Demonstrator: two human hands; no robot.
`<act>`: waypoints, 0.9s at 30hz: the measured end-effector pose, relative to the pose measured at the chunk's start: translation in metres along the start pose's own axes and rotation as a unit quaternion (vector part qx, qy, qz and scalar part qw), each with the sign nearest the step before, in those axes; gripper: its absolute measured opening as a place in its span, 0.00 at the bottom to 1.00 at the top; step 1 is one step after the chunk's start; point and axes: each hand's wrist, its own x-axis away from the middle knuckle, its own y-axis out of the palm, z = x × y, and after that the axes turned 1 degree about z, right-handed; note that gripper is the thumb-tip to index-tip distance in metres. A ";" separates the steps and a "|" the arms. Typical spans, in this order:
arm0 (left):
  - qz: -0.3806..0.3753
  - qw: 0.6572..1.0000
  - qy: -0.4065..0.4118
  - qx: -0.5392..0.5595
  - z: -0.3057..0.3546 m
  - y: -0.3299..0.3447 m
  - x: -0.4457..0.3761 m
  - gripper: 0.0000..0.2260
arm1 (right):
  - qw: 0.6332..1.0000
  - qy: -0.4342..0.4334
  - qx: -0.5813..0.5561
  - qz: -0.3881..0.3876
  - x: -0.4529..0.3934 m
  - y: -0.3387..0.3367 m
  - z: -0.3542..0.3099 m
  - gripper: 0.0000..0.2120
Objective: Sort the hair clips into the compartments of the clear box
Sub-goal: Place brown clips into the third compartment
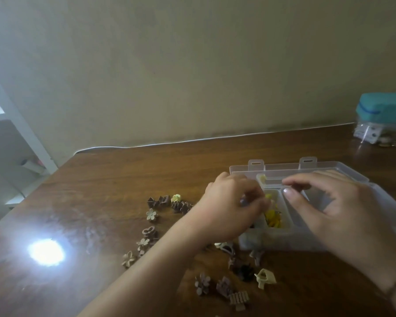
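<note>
The clear box [352,177] lies open at the right of the wooden table [124,179]. Yellow hair clips [273,219] lie in one of its middle compartments. My left hand [231,204] hangs over that compartment with curled fingers, which seem to pinch a small yellow clip [268,197]; motion blur hides the grip. My right hand [329,202] hovers over the box with its fingers spread and nothing in it. Loose clips lie left of and in front of the box: brown ones [160,201], beige flowers [151,215], a cream claw clip [265,278].
A jar with a teal lid [383,110] stands at the table's back right corner. A white cable [192,140] runs along the wall. A white shelf [21,124] stands left of the table. Bright glare [46,251] sits on the tabletop.
</note>
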 end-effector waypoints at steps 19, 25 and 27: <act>0.066 0.992 -0.048 -0.094 -0.082 -0.025 0.055 0.09 | 0.904 0.316 0.207 -0.198 -0.015 -0.025 0.084 0.31; -0.028 0.985 -0.037 -0.164 -0.080 -0.019 0.055 0.24 | 0.911 0.310 0.222 -0.154 -0.016 -0.009 0.077 0.23; -0.061 0.980 -0.033 -0.186 -0.075 -0.016 0.044 0.29 | 0.906 0.321 0.225 -0.158 -0.016 -0.010 0.080 0.25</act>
